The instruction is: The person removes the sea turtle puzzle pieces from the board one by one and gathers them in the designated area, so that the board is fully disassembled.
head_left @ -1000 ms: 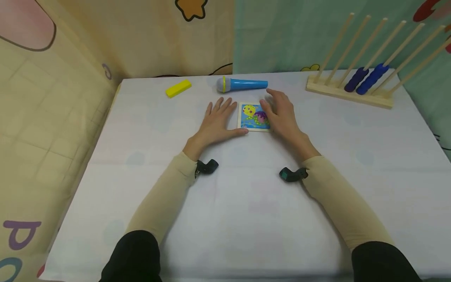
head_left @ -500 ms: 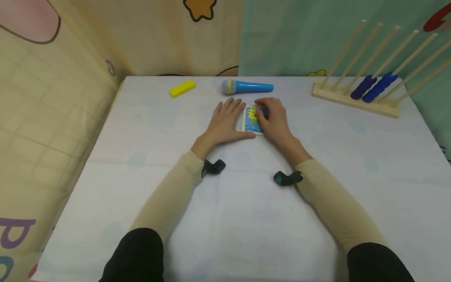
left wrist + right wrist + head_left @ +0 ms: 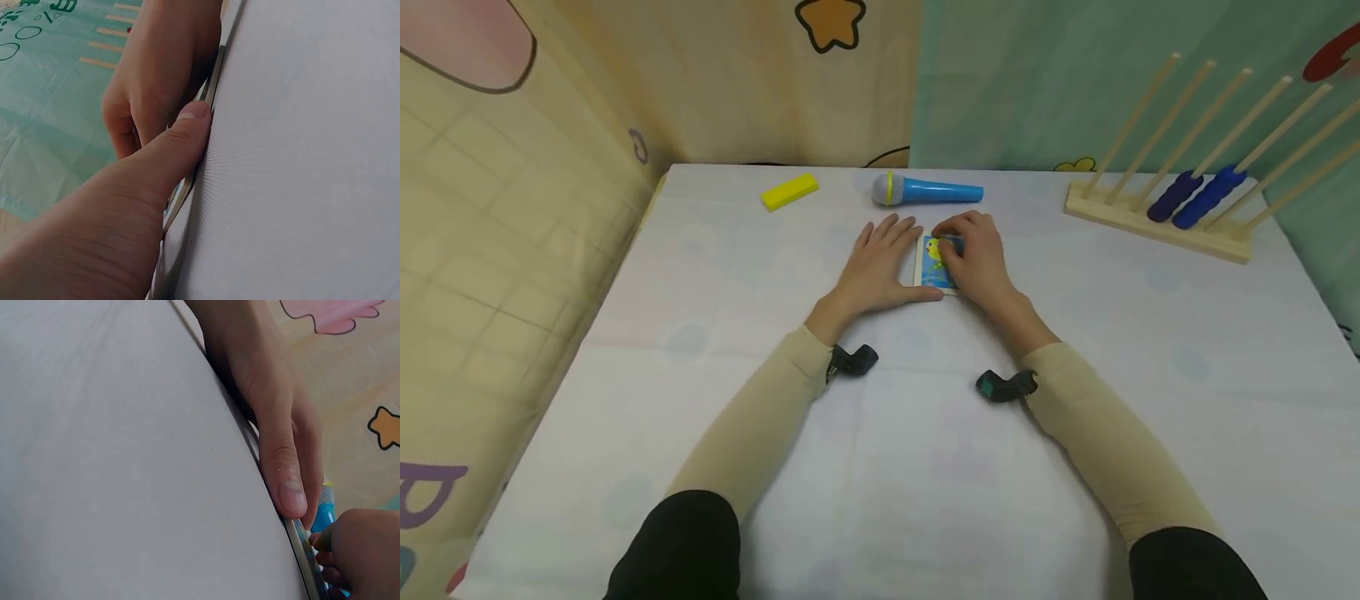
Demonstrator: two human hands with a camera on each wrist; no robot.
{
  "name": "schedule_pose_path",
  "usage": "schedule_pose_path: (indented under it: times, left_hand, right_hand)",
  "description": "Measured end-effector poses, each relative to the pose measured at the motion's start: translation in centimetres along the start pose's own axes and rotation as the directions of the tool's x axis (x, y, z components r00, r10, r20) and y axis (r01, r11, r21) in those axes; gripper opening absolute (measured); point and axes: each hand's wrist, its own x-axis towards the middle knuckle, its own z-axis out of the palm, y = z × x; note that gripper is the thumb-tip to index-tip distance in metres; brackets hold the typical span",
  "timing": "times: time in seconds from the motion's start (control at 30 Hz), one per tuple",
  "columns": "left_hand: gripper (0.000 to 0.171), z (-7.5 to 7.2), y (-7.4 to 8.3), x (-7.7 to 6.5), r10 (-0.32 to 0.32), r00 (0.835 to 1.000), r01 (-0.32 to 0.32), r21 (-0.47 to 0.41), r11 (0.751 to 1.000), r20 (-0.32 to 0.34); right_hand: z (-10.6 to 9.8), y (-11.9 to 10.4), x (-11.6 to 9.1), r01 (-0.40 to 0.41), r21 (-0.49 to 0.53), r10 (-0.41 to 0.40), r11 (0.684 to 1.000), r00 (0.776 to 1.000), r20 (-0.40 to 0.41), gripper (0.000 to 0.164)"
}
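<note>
A small square picture board [image 3: 931,271], blue with a yellow cartoon animal and a pale rim, lies on the white-covered table between the two hands. My left hand [image 3: 876,267] lies with fingers spread at its left side, thumb stretched along the near edge. In the right wrist view, the left thumb [image 3: 290,497] touches that edge. My right hand [image 3: 981,258] covers the board's right part, with thumb and fingers curled down at the picture. Low in the right wrist view, the right fingertips [image 3: 322,557] meet the picture's surface; I cannot tell whether they pinch a piece of it.
Behind the hands lies a blue toy microphone [image 3: 936,191] with a grey head. A yellow block [image 3: 790,192] is to its left. At the back right stands a wooden peg rack [image 3: 1157,229] with dark blue beads on two rods. Patterned cloths hang behind the table.
My right hand has shifted left over the board, its fingers curling in and hiding more of the picture. The left hand keeps its place beside the board. The head view has shifted slightly.
</note>
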Motion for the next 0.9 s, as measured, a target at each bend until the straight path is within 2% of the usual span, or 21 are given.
schedule_pose_path:
  times: [0.17,0.33,0.53,0.7,0.9]
  left_hand:
    - [0.112,0.0,0.2,0.0,0.002,1.000,-0.003,-0.017,1.000,-0.009]
    - [0.112,-0.1,0.2,0.0,0.000,1.000,0.000,-0.017,1.000,-0.008]
    - [0.112,-0.2,0.0,-0.3,-0.007,1.000,0.007,-0.007,1.000,0.007]
    - [0.112,-0.2,0.1,-0.2,-0.009,1.000,0.009,-0.008,1.000,0.007]
    - [0.113,-0.2,0.0,-0.1,-0.020,1.000,0.020,-0.013,1.000,0.009]
  right_hand:
    - [0.4,-0.6,0.4,-0.040,-0.023,0.039,0.999,0.999,-0.020,0.016]
    - [0.6,-0.6,0.2,-0.033,-0.023,0.032,0.999,0.999,-0.036,0.013]
    - [1.0,-0.5,0.3,0.002,-0.019,-0.002,1.000,1.000,-0.002,0.014]
    - [1.0,-0.3,0.8,0.023,-0.095,-0.019,0.995,0.999,0.041,0.019]
    - [0.9,-0.4,1.2,0.014,-0.184,0.006,0.983,0.994,0.105,0.026]
